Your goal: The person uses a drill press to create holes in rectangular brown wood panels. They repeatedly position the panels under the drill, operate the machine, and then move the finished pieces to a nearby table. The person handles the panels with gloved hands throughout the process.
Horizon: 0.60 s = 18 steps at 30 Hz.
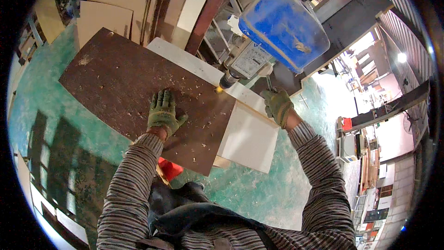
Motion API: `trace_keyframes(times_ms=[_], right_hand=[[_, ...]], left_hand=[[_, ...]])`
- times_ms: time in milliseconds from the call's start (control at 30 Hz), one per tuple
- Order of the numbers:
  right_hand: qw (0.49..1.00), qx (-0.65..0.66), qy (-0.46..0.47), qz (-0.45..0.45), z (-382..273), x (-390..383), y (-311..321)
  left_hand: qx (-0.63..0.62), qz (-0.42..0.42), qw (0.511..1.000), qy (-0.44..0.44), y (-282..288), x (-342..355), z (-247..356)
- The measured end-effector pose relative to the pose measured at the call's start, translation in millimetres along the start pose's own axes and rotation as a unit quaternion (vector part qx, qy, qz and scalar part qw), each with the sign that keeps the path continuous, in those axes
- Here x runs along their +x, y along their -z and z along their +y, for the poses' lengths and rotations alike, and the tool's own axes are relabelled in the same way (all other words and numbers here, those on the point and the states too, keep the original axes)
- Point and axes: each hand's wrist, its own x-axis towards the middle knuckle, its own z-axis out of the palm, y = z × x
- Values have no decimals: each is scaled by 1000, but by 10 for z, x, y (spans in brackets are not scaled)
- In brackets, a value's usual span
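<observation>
While the left hand (163, 113) lies flat, the right hand (278, 105) has the lever (268, 82)

Brown board (111, 74) sits under the chuck (228, 80) of a blue drill press (284, 28), overlapping a white panel (249, 142), wood shavings (194, 159) on top. Left grip's released, palm down on the board; right grip's wrapped around the lever.

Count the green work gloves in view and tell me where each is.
2: one on the left hand, flat on the brown board; one on the right hand, gripping the metal lever. Others may be hidden.
</observation>
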Motion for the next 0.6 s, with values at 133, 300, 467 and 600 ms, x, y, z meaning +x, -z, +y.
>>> trace_keyframes(times_ms=[133,300,467,600], right_hand=[[994,31,66,80,304,228,-3],[981,42,127,140,452,362,-18],[961,224,70,-148,446,281,191],[982,16,155,107,628,491,37]], left_hand=[[-13,21,1000,-9,26,-30,16],[-12,23,1000,-10,21,-45,32],[-18,50,998,-18,23,-60,28],[-8,-1,1000,-2,20,-45,33]])
